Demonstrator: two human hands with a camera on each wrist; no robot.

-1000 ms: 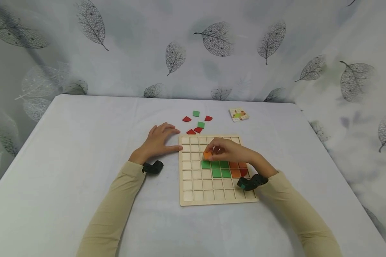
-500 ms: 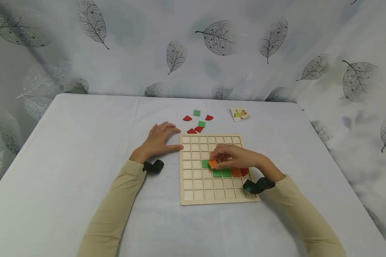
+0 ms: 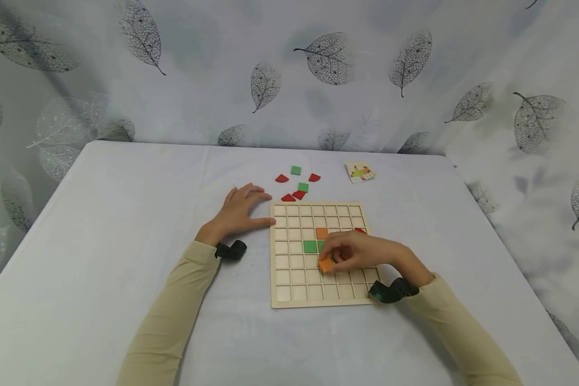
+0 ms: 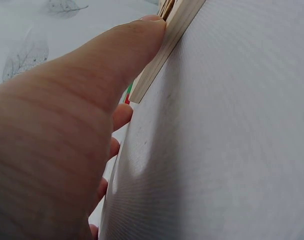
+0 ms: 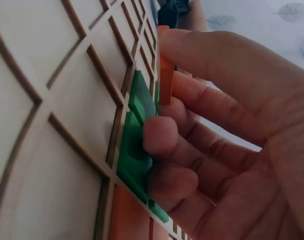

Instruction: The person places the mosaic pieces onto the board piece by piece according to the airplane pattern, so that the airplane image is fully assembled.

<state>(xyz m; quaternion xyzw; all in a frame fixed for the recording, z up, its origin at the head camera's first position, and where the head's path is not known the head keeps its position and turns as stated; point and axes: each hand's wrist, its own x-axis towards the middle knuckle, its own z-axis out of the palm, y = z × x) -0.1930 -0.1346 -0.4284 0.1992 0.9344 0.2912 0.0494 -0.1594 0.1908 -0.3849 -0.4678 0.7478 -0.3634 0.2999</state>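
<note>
Here the right hand [image 3: 359,249] had an orange tile [image 3: 325,265] pinched between thumb and fingers over the middle of the gridded board [image 3: 318,304], seemingly gripped by its edges to leave the face free! Over at the board's left edge, the left hand [image 3: 241,210] lay spread, thumb on the rim near the far left corner, presumably to steady it. Just past the far edge, red wedges [image 3: 288,198] and loose green squares [image 3: 303,187] sat handy for reaching, while beyond the far right corner a patterned card [image 3: 359,172] faced up, apparently for glancing at
</note>
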